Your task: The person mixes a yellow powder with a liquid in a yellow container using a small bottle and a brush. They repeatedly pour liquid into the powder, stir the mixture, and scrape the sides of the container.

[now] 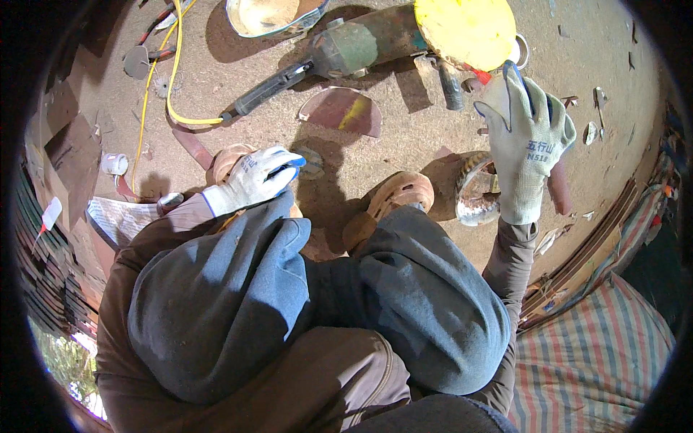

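Observation:
My right hand (530, 123), in a white glove with blue coating, reaches out beside the angle grinder's round yellow disc (462, 29). Its thumb and fingers are apart, with nothing visible between them; a small red piece (479, 75) lies by the fingertips. The grinder (361, 43) has a dark green, worn body and a black rear handle, and rests on the ground. My left hand (256, 177), gloved alike, rests over my left knee and shoe. Its fingers are loosely bent, the thumb a little apart, and no object shows in it. The palm side is hidden.
The grinder's yellow cord (170, 94) runs off to the upper left. A half-round reddish sanding sheet (343, 112) lies ahead. A basin (278, 18) stands at the far side, a ring-shaped worn piece (478, 189) by my right shoe. Striped sheeting (592, 353) spreads at lower right.

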A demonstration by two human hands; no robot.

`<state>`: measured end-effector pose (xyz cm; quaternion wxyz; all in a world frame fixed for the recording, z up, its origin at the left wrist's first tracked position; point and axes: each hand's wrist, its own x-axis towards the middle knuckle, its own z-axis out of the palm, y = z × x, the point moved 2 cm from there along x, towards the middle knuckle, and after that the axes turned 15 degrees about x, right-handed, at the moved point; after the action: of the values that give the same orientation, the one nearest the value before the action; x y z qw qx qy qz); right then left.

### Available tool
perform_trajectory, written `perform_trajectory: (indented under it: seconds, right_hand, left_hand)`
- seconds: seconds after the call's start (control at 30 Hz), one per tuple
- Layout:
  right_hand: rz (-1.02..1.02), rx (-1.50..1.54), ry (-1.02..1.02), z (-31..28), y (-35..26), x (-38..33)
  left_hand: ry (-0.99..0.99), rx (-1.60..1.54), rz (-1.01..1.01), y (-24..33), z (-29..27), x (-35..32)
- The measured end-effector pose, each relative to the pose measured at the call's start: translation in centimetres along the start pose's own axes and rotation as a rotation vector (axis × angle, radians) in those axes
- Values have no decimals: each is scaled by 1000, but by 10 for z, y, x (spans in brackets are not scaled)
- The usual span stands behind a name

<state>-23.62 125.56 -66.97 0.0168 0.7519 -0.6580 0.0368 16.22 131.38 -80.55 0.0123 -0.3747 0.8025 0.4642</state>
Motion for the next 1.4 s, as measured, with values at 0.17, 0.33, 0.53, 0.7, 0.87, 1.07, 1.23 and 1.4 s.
perform_trajectory:
  seconds: [0.17,0.33,0.53,0.7,0.87,1.07,1.23,1.4]
  right_hand:
    - [-11,6,20,3,-5,-4]
    - [11,40,66,-6,0,-14]
    - [62,-34,-46,-3,10,-16]
    - [-5,-55,-7,-8,0,-3]
    - [-69,-54,-6,0,1,7]
    - [-106,-71,7,3,0,20]
    - [-91,-105,-14,-3,4,13]
    - [-29,-100,-48,-5,5,-1]
  left_hand:
    - [3,17,-11,0,-1,-6]
    - [7,12,23,3,-3,1]
    - [21,32,31,0,0,-2]
    - [13,16,5,1,-2,-2]
    - [44,37,43,0,-1,-3]
    - [33,13,19,-2,0,-2]
    - [43,25,66,-3,1,3]
    - [53,65,67,-3,3,-3]
